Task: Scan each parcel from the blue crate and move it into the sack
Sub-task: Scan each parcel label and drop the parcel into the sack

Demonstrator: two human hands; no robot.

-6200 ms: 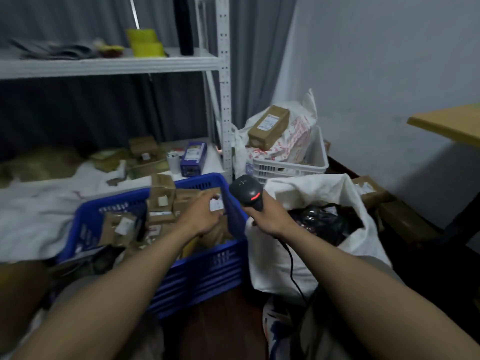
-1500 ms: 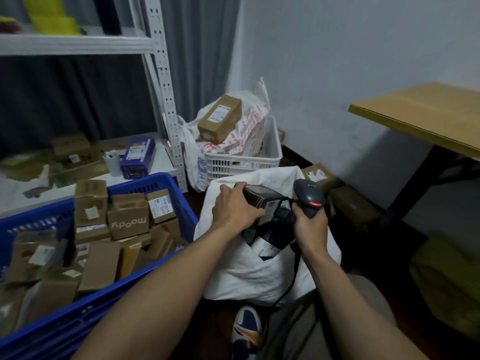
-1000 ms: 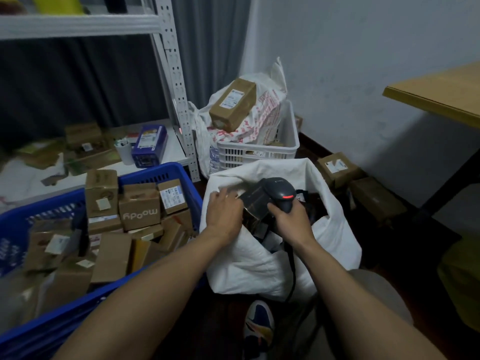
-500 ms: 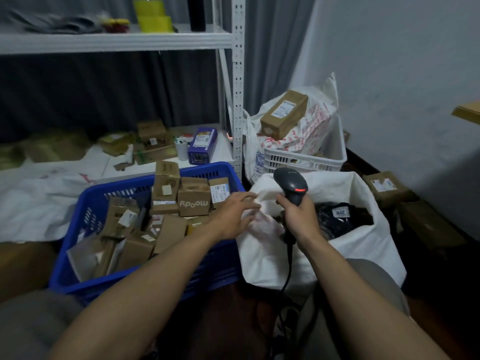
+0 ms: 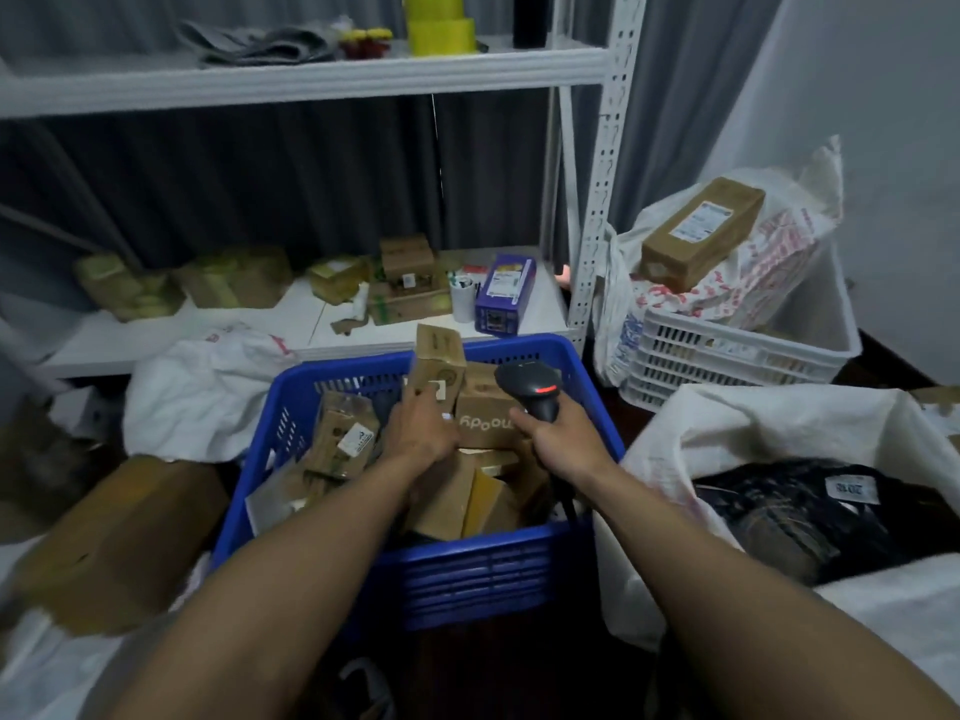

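Shelving [image 5: 311, 80] behind, blue crate [image 5: 467, 569] before me; my left hand [image 5: 423, 428] lies on a parcel [image 5: 439, 363] near the crate's far edge, grip not clear enough to tell; right hand [image 5: 558, 441] grasps the scanner [image 5: 530, 387], poised to read it.

Pretty dim, cool bluish cast; the white shelf [image 5: 311, 80], wall [image 5: 857, 85] and sack [image 5: 769, 423] catch what light there is, the floor [image 5: 519, 667] goes near black. Wide lens tilts the shelf post [image 5: 605, 163], and edges smear soft, worst on the cardboard box [image 5: 119, 537] lower left.
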